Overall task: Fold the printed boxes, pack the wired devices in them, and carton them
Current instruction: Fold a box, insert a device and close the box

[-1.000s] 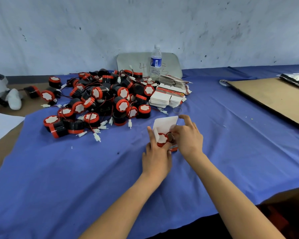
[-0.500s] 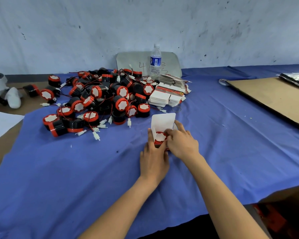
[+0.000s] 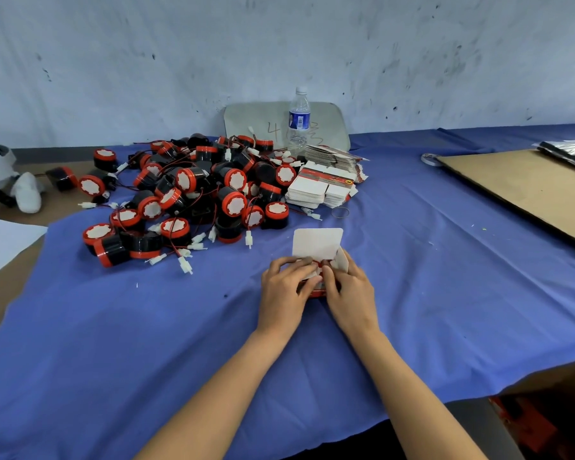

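Printed box: the printed box (image 3: 317, 291) sits on the blue cloth (image 3: 445, 277) of the worktop, front and middle, between the two hands. Its white lid flap (image 3: 316, 243) stands upright at the far side, not yet closed.
Left hand: the left hand (image 3: 284, 288) wraps the box's left side with curled fingers, its thumb and fingertips pressing in at the mouth.
Right hand: the right hand (image 3: 350, 292) grips the right side in the same way. A white side flap (image 3: 343, 260) sticks up just behind its fingers.
Contents: a little red shows at the mouth between the fingers. I cannot tell whether it is a device or the box's own print.
Step in hand: most likely tucking the side flaps in before the lid comes down.
Handling of the box: thin card, light, stiff along its creases but easily dented. It is best held by the side walls near the corners, with each flap pushed at its crease rather than at its free edge.
Wired devices: the pile of wired devices (image 3: 186, 194) lies well apart, to the back left. They look hard and round, with loose leads and white plugs that could snag, so take one by the body.
Flat stock: the stack of unfolded boxes (image 3: 322, 189) lies just right of the pile, with a water bottle (image 3: 298, 121) standing behind it.
Cardboard sheet: the cardboard sheet (image 3: 528, 190) lies flat at the right, well apart.
Risk: a lead caught under a flap would probably keep the lid from seating.
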Available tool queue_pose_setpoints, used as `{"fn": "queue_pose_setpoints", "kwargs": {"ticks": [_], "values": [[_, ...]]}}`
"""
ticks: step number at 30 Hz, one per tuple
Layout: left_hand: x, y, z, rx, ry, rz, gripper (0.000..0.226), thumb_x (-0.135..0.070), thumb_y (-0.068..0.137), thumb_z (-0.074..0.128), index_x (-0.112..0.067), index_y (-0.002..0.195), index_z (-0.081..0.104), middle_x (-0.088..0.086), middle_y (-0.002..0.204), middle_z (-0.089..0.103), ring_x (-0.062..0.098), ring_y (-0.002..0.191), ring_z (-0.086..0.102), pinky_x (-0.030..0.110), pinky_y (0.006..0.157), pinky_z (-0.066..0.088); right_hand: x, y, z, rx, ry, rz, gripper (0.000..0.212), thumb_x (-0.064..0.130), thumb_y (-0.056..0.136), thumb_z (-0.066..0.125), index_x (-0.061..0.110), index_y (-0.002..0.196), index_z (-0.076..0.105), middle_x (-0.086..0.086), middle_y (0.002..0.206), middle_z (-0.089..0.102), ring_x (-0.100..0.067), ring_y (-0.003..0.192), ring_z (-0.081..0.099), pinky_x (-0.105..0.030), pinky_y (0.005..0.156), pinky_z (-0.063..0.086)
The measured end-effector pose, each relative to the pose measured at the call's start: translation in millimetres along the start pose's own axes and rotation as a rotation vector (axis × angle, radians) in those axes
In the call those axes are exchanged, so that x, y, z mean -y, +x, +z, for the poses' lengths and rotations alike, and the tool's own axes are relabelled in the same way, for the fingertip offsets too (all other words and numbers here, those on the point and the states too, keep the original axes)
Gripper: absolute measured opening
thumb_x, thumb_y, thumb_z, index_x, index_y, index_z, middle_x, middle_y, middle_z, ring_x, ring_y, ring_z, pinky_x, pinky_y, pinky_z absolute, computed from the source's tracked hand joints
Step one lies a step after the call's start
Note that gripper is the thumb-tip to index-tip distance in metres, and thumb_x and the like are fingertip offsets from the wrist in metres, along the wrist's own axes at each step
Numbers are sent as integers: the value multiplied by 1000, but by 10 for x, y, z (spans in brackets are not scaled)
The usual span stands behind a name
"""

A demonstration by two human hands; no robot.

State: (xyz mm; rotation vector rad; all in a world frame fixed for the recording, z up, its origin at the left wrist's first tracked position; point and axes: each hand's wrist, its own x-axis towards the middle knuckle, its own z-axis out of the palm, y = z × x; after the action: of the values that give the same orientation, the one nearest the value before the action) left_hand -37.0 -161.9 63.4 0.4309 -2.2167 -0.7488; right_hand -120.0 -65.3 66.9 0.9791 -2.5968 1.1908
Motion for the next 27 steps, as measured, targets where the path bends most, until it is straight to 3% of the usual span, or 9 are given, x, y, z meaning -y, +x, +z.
{"fn": "queue_pose_setpoints", "kwargs": {"ticks": [4, 7, 12, 16, 19, 23, 25, 27], "values": [[9, -3, 15, -11, 55, 32, 25, -23, 86, 69, -13, 108, 74, -3, 112, 71, 25, 111, 56, 46, 90, 48, -26, -14, 16, -22, -16, -29, 27, 21, 100, 44, 12, 107, 68, 2, 129, 61, -28, 98, 57, -33, 76, 45], [-26, -9, 21, 2, 100, 74, 28, -21, 89, 65, -19, 116, 71, -4, 116, 68, 25, 110, 55, 43, 90, 46, -59, -22, 21, -1, -31, -36, 30, 21, 101, 42, 12, 106, 69, 3, 133, 58, -27, 103, 56, -31, 76, 43], [-104, 47, -8, 235, 184, 116, 57, -23, 85, 39, -34, 139, 51, -4, 126, 57, 23, 117, 46, 38, 97, 38, -71, -4, 17, 47, -20, -34, 36, 20, 99, 38, 18, 129, 59, 13, 145, 46, -19, 113, 53, -34, 83, 48], [-170, 212, -19, 350, 312, 54, 61, -34, 80, 32, -35, 139, 50, -8, 129, 53, 20, 124, 37, 34, 100, 29, -102, -32, 18, 27, -23, -60, 30, 17, 100, 43, 13, 118, 66, 8, 137, 55, -22, 104, 56, -27, 75, 41], [-168, 266, -24, 413, 332, 37, 56, -39, 82, 33, -39, 135, 53, -12, 129, 52, 18, 126, 32, 35, 102, 25, -104, -74, -19, -98, 102, -104, 19, 7, 96, 51, 6, 95, 71, 1, 124, 66, -13, 84, 57, -24, 70, 41], [-175, 262, -6, 418, 443, 133, 39, -45, 92, 47, -33, 126, 61, -6, 124, 56, 23, 124, 36, 37, 102, 27, -29, -140, -76, -208, 300, -38, 24, 22, 96, 44, 15, 114, 58, 15, 91, 67, -5, 70, 61, -9, 63, 41], [-217, 251, 23, 435, 515, 180, 41, -47, 95, 44, -27, 124, 63, -1, 123, 56, 28, 122, 38, 39, 106, 24, -10, -138, -94, -219, 404, 33, 26, 28, 95, 42, 18, 118, 51, 16, 100, 67, -1, 76, 63, -7, 66, 42], [-235, 217, 54, 441, 561, 213, 44, -46, 99, 38, -23, 128, 61, 1, 125, 56, 30, 122, 38, 43, 112, 18, -24, -107, -110, -194, 505, 74, 23, 23, 97, 46, 25, 118, 55, 12, 108, 68, -1, 87, 65, -10, 75, 46]]}}
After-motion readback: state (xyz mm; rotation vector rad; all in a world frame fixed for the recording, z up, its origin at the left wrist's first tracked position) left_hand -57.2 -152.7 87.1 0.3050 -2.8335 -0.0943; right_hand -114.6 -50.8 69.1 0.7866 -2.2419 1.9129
